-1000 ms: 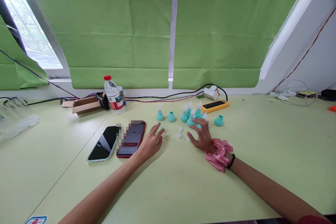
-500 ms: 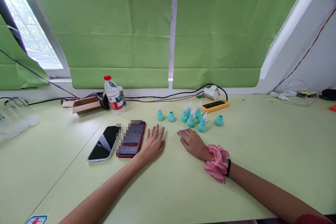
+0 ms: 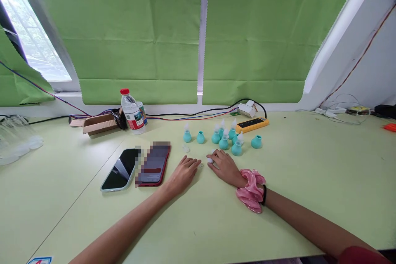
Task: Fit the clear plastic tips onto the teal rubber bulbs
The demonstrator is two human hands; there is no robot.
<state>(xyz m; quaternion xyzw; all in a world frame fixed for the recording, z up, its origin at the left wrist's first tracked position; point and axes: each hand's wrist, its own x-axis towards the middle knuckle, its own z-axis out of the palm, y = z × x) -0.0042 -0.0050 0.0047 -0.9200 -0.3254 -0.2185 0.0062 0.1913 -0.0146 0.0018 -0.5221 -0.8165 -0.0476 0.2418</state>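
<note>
My left hand (image 3: 185, 171) rests low over the table with fingers stretched toward the right, its fingertips at a small clear plastic piece (image 3: 200, 166). Another small clear piece (image 3: 186, 148) lies just beyond that hand. My right hand (image 3: 224, 167), with a pink scrunchie (image 3: 251, 189) at the wrist, has its thumb and fingers curled around a small whitish translucent piece (image 3: 210, 159), partly hidden. Behind the hands stand several turquoise squeeze bulbs, some with clear pointed tips, such as one bulb (image 3: 236, 148). An open-topped bulb (image 3: 200, 137) and another (image 3: 256, 142) have no tip.
Left of my left hand lie a black-screened phone (image 3: 120, 170) and a red-edged phone (image 3: 154, 165). Farther back are a water bottle (image 3: 133, 113), a cardboard box (image 3: 98, 124) and a yellow power strip (image 3: 252, 125). Clear plastic cups (image 3: 18, 140) lie at far left.
My left hand has drawn back from the clear piece beyond it and turned rightward, its fingers closer together. My right hand's fingers have lifted and curled more around the whitish piece.
</note>
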